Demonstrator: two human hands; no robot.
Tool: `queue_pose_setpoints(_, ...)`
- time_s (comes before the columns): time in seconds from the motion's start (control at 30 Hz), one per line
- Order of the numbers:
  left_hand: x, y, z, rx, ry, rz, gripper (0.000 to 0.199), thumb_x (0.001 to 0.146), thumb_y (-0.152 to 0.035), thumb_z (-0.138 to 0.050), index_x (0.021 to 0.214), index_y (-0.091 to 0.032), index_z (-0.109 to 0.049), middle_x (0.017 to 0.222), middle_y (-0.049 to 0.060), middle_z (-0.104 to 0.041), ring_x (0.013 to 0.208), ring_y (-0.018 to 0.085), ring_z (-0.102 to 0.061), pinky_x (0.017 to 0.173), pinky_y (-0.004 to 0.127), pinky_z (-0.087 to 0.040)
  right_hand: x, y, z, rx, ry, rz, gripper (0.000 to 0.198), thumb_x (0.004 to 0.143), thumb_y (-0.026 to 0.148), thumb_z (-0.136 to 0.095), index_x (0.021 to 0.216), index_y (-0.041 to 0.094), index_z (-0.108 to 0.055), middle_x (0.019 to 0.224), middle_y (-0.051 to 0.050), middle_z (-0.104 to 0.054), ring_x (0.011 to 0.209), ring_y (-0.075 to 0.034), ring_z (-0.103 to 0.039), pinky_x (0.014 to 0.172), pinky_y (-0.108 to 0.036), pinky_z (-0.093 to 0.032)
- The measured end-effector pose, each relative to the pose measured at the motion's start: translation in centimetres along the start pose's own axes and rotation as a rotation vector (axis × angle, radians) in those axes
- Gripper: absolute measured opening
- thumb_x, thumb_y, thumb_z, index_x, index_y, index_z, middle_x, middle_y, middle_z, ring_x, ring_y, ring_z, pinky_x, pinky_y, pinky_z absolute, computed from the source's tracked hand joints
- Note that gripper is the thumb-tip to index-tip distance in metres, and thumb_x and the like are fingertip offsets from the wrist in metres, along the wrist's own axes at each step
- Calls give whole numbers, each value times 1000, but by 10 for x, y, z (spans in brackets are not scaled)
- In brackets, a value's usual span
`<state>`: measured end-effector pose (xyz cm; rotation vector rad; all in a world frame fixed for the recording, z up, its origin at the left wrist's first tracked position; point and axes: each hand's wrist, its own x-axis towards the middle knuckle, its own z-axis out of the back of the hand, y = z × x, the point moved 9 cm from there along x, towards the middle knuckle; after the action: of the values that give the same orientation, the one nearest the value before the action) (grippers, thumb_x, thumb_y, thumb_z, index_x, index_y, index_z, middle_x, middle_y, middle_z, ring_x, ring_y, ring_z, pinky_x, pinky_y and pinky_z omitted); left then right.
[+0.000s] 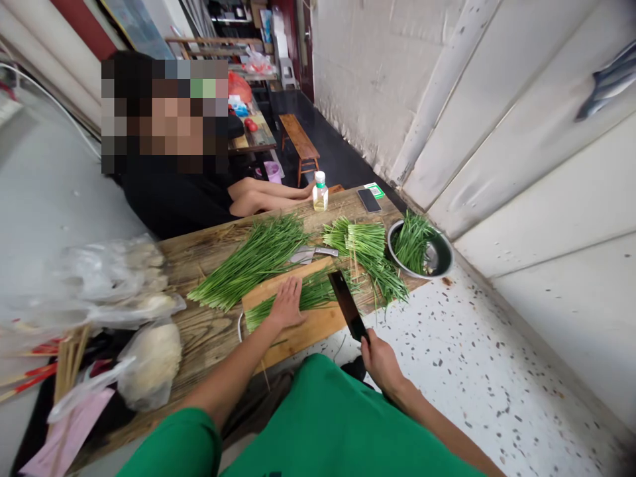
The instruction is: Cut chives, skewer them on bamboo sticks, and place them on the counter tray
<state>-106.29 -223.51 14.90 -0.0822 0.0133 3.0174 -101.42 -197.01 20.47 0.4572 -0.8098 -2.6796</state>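
Note:
My left hand point(289, 305) rests across a bundle of garlic chives point(318, 291), thumb on the near side and fingers over the top, holding it against a wooden cutting board point(303, 339). To the right, my right hand point(381, 361) grips the handle of a dark, broad-bladed cleaver point(345, 301). Its blade is raised and tilted beside the board's right end, close to the leafy tips. Behind the board lies a large loose pile of chives point(253, 262), and more chive bundles point(365, 242) sit at the far right.
A second knife point(325, 252) lies behind the board. A metal bowl point(444, 265) with chives stands at the table's right end, near a phone point(368, 200) and a bottle point(320, 192). Plastic bags point(149, 364) crowd the left. Another person point(163, 192) sits across the table.

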Motion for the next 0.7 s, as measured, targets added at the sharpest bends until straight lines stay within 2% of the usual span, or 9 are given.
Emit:
queue_pose_setpoints(0.1,30,-4,-13,-20,126,59,110,57,-52,-64,142,0,-17,143,27,-27,133,37,-24,107,48,-21,-19,-24,6,27,-41,-44,30,93,30,-24,94,15,-50,65,-7,-62,57,-19,-59,54,-26,-36)
queue_pose_setpoints(0.2,46,-7,-20,-30,195,78,104,58,-47,-65,140,-1,-23,136,26,-38,124,38,-36,99,46,-32,-36,-46,11,62,-92,-95,30,92,33,-24,93,16,-49,62,-7,-61,55,-19,-58,53,-27,-36)
queue_pose_setpoints(0.27,52,-9,-21,-10,213,76,84,64,-38,-63,134,-2,-34,128,24,-46,117,36,-42,94,44,-37,-47,-60,12,88,-118,-127,31,93,35,-24,92,17,-49,61,-6,-61,53,-19,-58,52,-27,-37)
queue_pose_setpoints(0.37,58,-9,-22,19,240,100,45,76,-21,-51,118,-4,-49,116,22,-54,108,31,-48,90,42,-39,-58,-76,12,94,-168,-155,37,94,39,-21,92,16,-50,59,-7,-59,51,-19,-58,50,-27,-37)
queue_pose_setpoints(0.43,62,-8,-24,26,261,125,32,81,-13,-41,109,-3,-53,109,22,-57,103,28,-52,89,40,-39,-63,-82,15,77,-231,-148,42,94,42,-20,94,14,-51,57,-7,-59,49,-19,-57,48,-27,-36)
queue_pose_setpoints(0.57,69,-10,-27,21,310,128,32,86,-8,-30,101,-2,-58,101,21,-60,97,26,-56,87,37,-41,-66,-86,23,79,-347,-119,47,94,46,-21,93,12,-53,53,-5,-57,43,-17,-54,43,-25,-35)
queue_pose_setpoints(0.7,69,-14,-16,37,316,126,35,89,-10,-28,108,-1,-56,106,22,-58,100,29,-55,87,37,-41,-64,-90,31,112,-374,-132,44,94,43,-23,90,12,-53,51,-3,-56,42,-15,-54,42,-24,-35)
